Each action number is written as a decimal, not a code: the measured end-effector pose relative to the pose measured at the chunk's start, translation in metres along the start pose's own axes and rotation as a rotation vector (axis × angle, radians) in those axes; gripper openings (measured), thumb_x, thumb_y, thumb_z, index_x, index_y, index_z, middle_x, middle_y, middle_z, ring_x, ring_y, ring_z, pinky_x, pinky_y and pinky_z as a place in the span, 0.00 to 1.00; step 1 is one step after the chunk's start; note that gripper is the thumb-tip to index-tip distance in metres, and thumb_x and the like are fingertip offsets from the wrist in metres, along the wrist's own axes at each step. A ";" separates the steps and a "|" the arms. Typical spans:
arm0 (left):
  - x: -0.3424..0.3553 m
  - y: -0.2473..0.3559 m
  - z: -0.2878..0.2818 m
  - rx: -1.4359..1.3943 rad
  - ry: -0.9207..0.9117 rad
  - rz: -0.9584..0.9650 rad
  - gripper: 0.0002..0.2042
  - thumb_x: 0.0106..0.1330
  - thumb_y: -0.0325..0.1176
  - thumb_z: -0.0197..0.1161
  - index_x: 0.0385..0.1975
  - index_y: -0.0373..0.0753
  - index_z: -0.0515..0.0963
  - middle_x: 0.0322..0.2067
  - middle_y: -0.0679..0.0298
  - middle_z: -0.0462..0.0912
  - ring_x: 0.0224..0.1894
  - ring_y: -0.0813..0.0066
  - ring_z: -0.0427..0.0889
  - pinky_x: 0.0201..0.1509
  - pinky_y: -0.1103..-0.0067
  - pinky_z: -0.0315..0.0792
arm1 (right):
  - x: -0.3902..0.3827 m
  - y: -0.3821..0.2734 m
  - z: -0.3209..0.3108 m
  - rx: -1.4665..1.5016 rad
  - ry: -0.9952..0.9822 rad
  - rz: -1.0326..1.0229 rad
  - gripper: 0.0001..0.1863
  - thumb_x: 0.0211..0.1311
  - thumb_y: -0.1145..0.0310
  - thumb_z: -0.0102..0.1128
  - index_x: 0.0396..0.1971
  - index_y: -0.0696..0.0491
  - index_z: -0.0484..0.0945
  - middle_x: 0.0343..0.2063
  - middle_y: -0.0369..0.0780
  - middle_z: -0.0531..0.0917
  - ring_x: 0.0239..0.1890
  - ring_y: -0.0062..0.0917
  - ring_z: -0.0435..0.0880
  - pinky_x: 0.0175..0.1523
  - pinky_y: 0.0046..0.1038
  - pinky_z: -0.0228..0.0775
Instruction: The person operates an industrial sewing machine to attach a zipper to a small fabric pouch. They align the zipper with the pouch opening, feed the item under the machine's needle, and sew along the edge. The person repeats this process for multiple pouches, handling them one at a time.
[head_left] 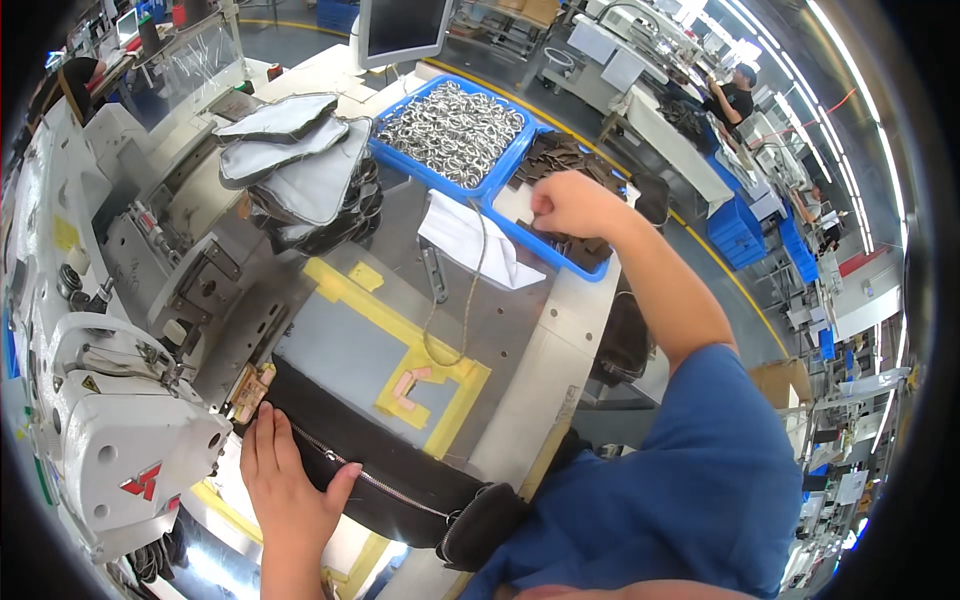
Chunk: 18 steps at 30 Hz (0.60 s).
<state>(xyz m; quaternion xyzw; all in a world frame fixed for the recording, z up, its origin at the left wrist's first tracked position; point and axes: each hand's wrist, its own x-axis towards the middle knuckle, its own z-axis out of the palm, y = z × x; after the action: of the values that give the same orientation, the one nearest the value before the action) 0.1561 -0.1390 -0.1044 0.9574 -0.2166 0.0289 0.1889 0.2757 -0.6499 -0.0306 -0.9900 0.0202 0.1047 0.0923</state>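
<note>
My left hand (pixel 285 490) lies on a black fabric piece with a metal zipper (pixel 375 480), fingers stretched out and thumb spread, close to the sewing machine head (pixel 140 440). The fabric lies along the machine bed, and its bunched end hangs near my body. My right hand (pixel 578 208) reaches over a blue tray of small dark brown pieces (pixel 565 155). Its fingers are pinched together just above the pieces. Whatever sits between the fingertips is too small to make out.
Beside that tray stands another blue tray (pixel 375 150) heaped with metal rings. A stack of grey-white padded panels (pixel 310 180) sits farther left. White paper (pixel 475 240), a cord (pixel 478 270) and yellow tape (pixel 465 395) lie on the table. A monitor (pixel 400 30) stands behind.
</note>
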 end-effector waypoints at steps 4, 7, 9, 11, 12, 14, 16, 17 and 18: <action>0.000 -0.001 0.002 0.018 0.010 0.016 0.50 0.54 0.53 0.80 0.69 0.23 0.68 0.73 0.38 0.68 0.73 0.33 0.66 0.77 0.51 0.61 | -0.002 0.033 0.020 0.124 -0.001 0.121 0.18 0.50 0.68 0.83 0.41 0.57 0.89 0.38 0.44 0.92 0.43 0.34 0.91 0.50 0.34 0.81; 0.002 0.000 -0.001 0.023 0.006 0.009 0.50 0.55 0.57 0.80 0.69 0.23 0.69 0.72 0.37 0.69 0.71 0.33 0.67 0.76 0.51 0.62 | 0.001 0.027 0.022 0.160 0.084 0.072 0.16 0.50 0.69 0.82 0.38 0.57 0.89 0.33 0.44 0.91 0.39 0.35 0.91 0.48 0.35 0.82; 0.002 0.000 -0.004 0.023 0.006 0.003 0.51 0.55 0.57 0.80 0.69 0.23 0.69 0.71 0.38 0.70 0.71 0.35 0.68 0.76 0.53 0.63 | 0.001 0.024 0.021 0.075 0.138 0.036 0.11 0.48 0.69 0.79 0.31 0.57 0.88 0.29 0.47 0.88 0.36 0.40 0.89 0.46 0.39 0.81; 0.004 0.001 -0.005 0.019 0.014 0.015 0.51 0.54 0.57 0.80 0.69 0.23 0.70 0.71 0.40 0.71 0.71 0.37 0.69 0.77 0.54 0.62 | 0.000 0.005 0.014 -0.012 0.122 0.037 0.09 0.49 0.71 0.77 0.29 0.57 0.87 0.30 0.47 0.88 0.34 0.41 0.89 0.44 0.40 0.79; 0.005 0.001 -0.005 0.004 0.022 0.021 0.50 0.53 0.55 0.81 0.69 0.24 0.70 0.72 0.41 0.71 0.72 0.38 0.68 0.78 0.55 0.62 | -0.002 -0.015 0.010 -0.021 0.239 -0.055 0.07 0.50 0.74 0.76 0.29 0.57 0.87 0.30 0.47 0.88 0.33 0.41 0.88 0.43 0.40 0.78; 0.005 0.001 -0.007 0.028 0.023 0.026 0.50 0.54 0.57 0.80 0.69 0.24 0.70 0.71 0.41 0.71 0.72 0.40 0.69 0.77 0.56 0.63 | -0.007 -0.071 0.002 0.228 0.233 -0.038 0.05 0.59 0.76 0.73 0.32 0.60 0.84 0.26 0.39 0.85 0.30 0.24 0.85 0.40 0.30 0.79; 0.002 0.001 -0.011 0.037 0.042 0.037 0.45 0.57 0.56 0.78 0.66 0.25 0.74 0.67 0.43 0.75 0.69 0.42 0.73 0.75 0.56 0.66 | -0.006 -0.135 0.005 0.688 -0.014 -0.116 0.06 0.66 0.72 0.72 0.34 0.60 0.84 0.26 0.35 0.85 0.28 0.17 0.85 0.35 0.26 0.79; 0.001 -0.001 -0.010 0.039 0.042 0.059 0.44 0.57 0.56 0.78 0.65 0.25 0.75 0.66 0.43 0.76 0.68 0.42 0.74 0.74 0.56 0.67 | -0.005 -0.165 0.014 0.731 -0.131 -0.194 0.07 0.68 0.71 0.71 0.35 0.59 0.85 0.26 0.35 0.86 0.27 0.18 0.86 0.33 0.26 0.79; 0.000 -0.001 -0.009 0.039 0.042 0.086 0.42 0.58 0.55 0.77 0.64 0.26 0.76 0.64 0.44 0.78 0.67 0.43 0.75 0.73 0.56 0.68 | -0.003 -0.193 0.024 0.771 -0.245 -0.266 0.07 0.70 0.69 0.70 0.36 0.58 0.85 0.26 0.35 0.87 0.26 0.18 0.87 0.31 0.25 0.79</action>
<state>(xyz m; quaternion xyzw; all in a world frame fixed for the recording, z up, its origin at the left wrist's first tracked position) 0.1569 -0.1351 -0.0967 0.9499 -0.2531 0.0614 0.1731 0.2798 -0.4555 -0.0183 -0.8571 -0.0813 0.1937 0.4703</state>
